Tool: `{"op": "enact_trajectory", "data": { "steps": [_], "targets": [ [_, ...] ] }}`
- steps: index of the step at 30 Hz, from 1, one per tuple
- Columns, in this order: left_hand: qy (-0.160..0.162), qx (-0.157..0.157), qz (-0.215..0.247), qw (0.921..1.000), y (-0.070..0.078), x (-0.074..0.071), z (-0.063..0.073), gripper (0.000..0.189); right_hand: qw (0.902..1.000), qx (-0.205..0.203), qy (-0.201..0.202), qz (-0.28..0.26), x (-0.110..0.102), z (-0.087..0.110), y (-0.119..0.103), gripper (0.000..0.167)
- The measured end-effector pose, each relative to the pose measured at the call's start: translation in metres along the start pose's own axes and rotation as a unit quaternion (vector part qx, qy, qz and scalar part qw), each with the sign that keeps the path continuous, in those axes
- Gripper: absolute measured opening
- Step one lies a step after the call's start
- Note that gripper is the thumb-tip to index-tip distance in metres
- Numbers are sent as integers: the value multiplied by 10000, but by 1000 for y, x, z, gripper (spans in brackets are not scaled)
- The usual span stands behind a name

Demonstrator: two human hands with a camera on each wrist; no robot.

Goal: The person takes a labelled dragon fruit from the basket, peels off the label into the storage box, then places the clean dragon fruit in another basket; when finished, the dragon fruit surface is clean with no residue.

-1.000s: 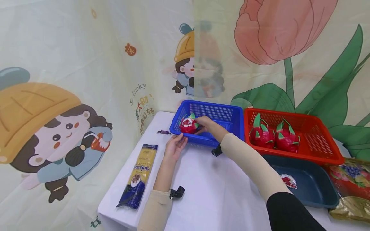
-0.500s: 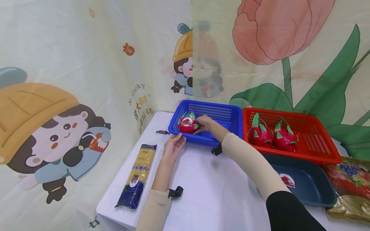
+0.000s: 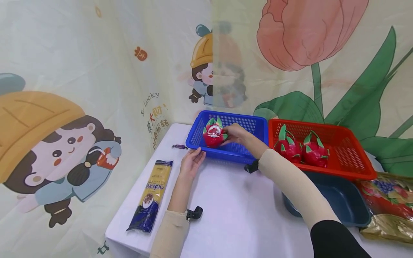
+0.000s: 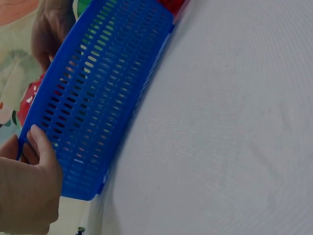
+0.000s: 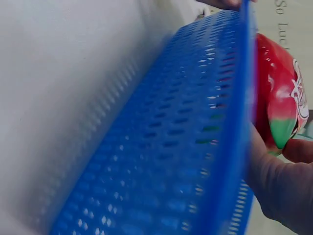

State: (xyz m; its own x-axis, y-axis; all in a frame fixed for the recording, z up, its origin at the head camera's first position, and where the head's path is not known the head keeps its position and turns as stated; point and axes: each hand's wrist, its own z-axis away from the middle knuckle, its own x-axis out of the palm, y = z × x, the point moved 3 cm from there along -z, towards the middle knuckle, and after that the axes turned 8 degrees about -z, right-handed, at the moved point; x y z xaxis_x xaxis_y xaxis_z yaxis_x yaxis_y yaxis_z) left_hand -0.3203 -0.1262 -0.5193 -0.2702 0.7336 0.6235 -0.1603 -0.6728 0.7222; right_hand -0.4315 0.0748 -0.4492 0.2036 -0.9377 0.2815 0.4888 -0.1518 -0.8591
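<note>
A red dragon fruit [image 3: 212, 135] with green leaf tips and a round white-and-red sticker is inside the blue basket [image 3: 237, 154], towards its left end. My right hand [image 3: 236, 133] grips it from the right side, thumb and fingers around its lower part; the right wrist view shows the fruit [image 5: 281, 88] just over the basket's rim. With my left hand [image 3: 192, 163] I pinch the basket's near rim at the left corner. In the left wrist view that hand [image 4: 32, 181] has its thumb outside the wall and fingers behind the rim.
A red basket [image 3: 351, 152] with two dragon fruits [image 3: 303, 148] stands right of the blue one. Before it is a dark blue tray [image 3: 342, 200], partly behind my right arm. A shiny fruit-print bag [image 3: 387, 208] lies far right. Left are a pasta packet [image 3: 151, 197] and purple candy [image 3: 179, 146].
My right hand and the dragon fruit have shifted slightly right and up inside the blue basket, and the fruit has tilted. My left hand stays on the rim. The head view has turned slightly right.
</note>
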Motion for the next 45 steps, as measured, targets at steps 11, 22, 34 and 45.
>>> {"op": "enact_trajectory", "data": {
  "steps": [11,22,34,45],
  "targets": [
    [-66,37,-38,10000,1,1,-1,8,9993,-300,0,229,-15,62,-24,45],
    [-144,58,-177,9997,4,2,1,9,9955,-724,74,612,-30,128,-27,49],
    [-208,11,-100,9997,-3,2,-2,9,9878,-1160,282,1003,-56,195,-2,53],
    [-360,-23,-93,9993,-4,4,-1,10,9868,-1143,347,1095,-85,232,58,61]
  ]
}}
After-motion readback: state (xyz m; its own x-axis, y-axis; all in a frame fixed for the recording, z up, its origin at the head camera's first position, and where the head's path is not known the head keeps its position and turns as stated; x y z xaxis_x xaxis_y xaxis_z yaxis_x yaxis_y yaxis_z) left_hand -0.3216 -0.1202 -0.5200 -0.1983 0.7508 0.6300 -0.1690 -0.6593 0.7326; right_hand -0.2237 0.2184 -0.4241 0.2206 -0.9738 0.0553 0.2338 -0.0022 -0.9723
